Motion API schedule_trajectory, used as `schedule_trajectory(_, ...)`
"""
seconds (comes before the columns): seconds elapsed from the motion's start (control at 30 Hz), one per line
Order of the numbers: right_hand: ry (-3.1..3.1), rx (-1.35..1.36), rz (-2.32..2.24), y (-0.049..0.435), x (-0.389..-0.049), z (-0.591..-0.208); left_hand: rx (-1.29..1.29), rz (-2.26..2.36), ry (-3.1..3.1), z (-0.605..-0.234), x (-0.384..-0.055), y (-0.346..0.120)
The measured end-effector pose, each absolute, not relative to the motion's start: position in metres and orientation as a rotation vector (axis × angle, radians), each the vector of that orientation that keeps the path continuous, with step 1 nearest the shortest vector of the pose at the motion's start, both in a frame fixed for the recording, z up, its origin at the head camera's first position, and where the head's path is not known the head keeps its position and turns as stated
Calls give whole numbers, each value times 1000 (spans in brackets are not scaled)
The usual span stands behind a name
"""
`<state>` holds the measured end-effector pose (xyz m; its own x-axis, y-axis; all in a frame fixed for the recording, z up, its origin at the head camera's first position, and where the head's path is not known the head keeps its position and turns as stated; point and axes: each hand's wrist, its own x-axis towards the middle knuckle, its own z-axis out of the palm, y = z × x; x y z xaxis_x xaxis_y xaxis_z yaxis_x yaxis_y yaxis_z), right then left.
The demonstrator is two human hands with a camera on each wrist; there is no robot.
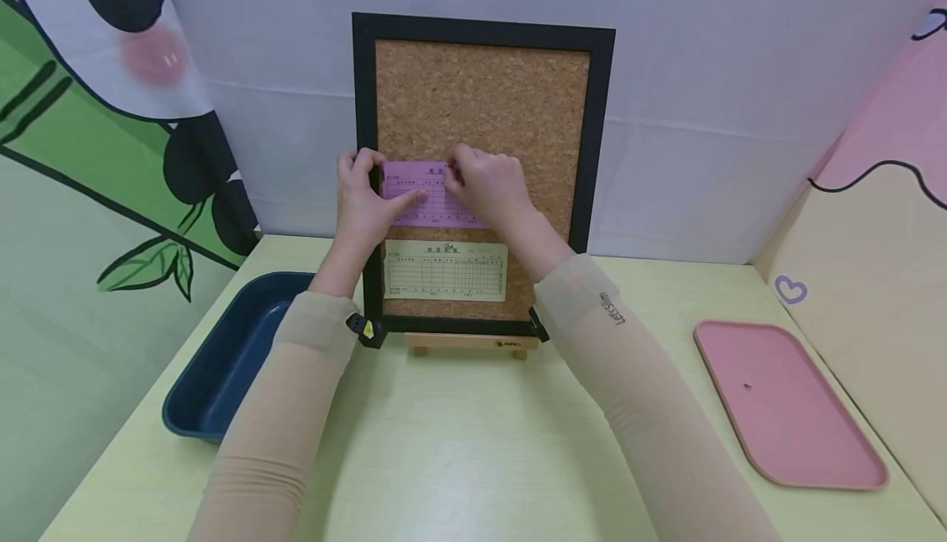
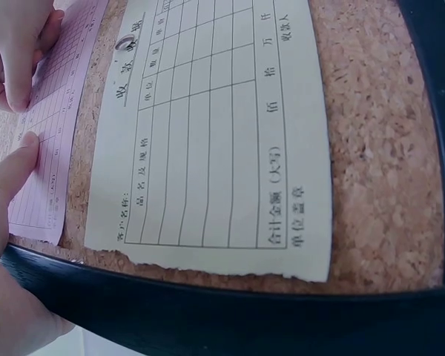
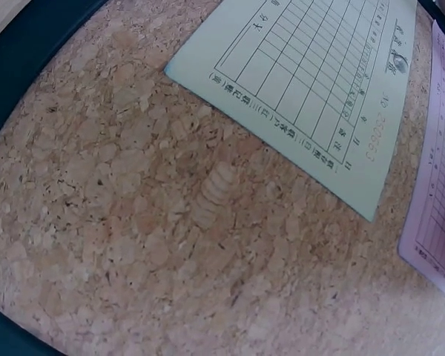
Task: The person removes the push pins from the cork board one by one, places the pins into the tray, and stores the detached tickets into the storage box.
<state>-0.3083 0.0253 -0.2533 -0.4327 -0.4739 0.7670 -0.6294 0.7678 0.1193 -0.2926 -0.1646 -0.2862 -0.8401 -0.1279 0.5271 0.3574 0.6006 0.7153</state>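
A purple receipt slip lies against the cork board in a black frame. My left hand holds the slip's left part, thumb across its face and bent fingers at its upper left corner by the frame. With bent fingers, my right hand pinches what looks like a thumbtack at the slip's top edge; the fingers hide most of it. Below hangs a pale yellow receipt slip, fixed by a thumbtack at its top middle. Both slips also show in the right wrist view.
The board leans on a small wooden easel near the table's back. A dark blue tray stands left, beside the left forearm. To the right lies a pink tray with a small dark thing on it. A printed cloth hangs behind.
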Motion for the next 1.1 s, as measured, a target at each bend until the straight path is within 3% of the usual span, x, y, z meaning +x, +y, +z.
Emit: schedule_trajectory(1.1,-2091,834,447,54,-297,-246,-139,-1294,-2089,-287,-291,-168)
